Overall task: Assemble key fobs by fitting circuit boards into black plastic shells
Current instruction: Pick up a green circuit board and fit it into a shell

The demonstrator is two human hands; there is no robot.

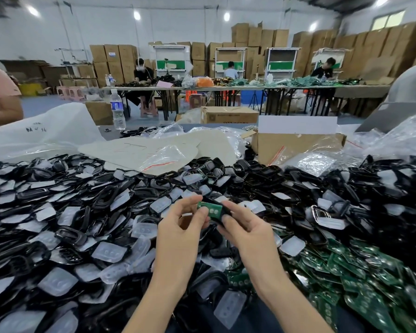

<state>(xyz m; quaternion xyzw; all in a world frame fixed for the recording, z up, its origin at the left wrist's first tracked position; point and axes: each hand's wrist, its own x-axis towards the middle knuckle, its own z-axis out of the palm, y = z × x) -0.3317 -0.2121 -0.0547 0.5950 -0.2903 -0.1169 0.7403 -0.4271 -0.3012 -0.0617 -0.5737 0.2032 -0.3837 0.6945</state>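
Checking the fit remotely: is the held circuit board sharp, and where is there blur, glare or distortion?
Head view: the circuit board is fairly sharp and evenly lit; head view edges smear, notably the green board pile lower right; head view ceiling lamps bloom white, and the stacked cartons bow from the wide lens.
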